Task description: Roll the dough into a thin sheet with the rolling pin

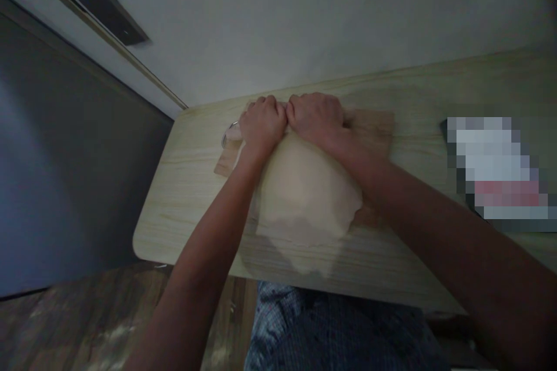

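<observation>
A broad, thin sheet of pale dough [307, 185] lies over a wooden board [374, 127], its uneven front edge reaching past the board toward me. At the dough's far edge, my left hand [264, 119] is closed, knuckles up. My right hand [315, 113] is closed right beside it, the two thumbs nearly touching. Both hands curl around something at the far side, but the fingers hide what it is. Just left of my left hand, a metal-rimmed round object [230, 133] shows partly at the board's edge.
The board rests on a light wood-grain table [174, 197] with a rounded left corner, set against a pale wall [282, 17]. At the right lies a blurred-out flat rectangular item [496, 168]. A grey panel [65, 156] stands to the left, beside the table.
</observation>
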A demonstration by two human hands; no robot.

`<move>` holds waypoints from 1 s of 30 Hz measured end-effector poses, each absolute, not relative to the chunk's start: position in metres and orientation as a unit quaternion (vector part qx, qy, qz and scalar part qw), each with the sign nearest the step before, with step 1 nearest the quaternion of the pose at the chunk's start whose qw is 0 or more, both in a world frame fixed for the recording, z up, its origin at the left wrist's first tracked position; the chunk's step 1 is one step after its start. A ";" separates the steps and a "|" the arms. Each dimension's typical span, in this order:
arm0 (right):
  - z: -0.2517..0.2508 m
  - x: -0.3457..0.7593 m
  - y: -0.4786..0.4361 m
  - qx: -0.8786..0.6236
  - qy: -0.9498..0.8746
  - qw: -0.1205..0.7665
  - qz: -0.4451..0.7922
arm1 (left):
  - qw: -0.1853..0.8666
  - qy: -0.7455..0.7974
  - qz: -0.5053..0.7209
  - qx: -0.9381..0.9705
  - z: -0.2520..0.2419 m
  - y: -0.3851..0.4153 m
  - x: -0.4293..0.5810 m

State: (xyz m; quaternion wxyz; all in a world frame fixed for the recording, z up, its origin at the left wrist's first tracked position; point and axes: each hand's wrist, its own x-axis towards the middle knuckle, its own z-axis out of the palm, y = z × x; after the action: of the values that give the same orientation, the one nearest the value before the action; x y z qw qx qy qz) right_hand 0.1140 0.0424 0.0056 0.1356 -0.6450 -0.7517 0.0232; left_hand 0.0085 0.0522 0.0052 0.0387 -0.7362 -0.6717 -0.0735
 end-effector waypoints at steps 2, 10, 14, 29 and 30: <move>0.008 0.114 0.048 -0.644 -0.752 0.135 0.034 | 0.036 -0.672 -0.074 -0.736 0.005 0.059 0.009; 0.010 0.114 0.058 -0.646 -0.748 0.143 0.042 | 0.034 -0.681 -0.058 -0.729 0.005 0.071 0.010; 0.007 0.113 0.054 -0.649 -0.747 0.144 0.028 | 0.048 -0.677 -0.062 -0.732 0.007 0.065 0.010; 0.004 0.108 -0.009 -0.645 -0.750 0.135 -0.059 | 0.095 -0.630 -0.104 -0.763 0.001 0.005 0.004; 0.005 0.107 -0.012 -0.645 -0.750 0.135 -0.061 | 0.097 -0.629 -0.108 -0.764 0.000 0.002 0.003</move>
State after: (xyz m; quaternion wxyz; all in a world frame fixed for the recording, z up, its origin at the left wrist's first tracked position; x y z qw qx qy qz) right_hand 0.1074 -0.0125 0.0045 0.1348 -0.6452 -0.7496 -0.0611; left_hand 0.0031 0.0017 0.0002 0.0970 -0.7640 -0.6288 -0.1078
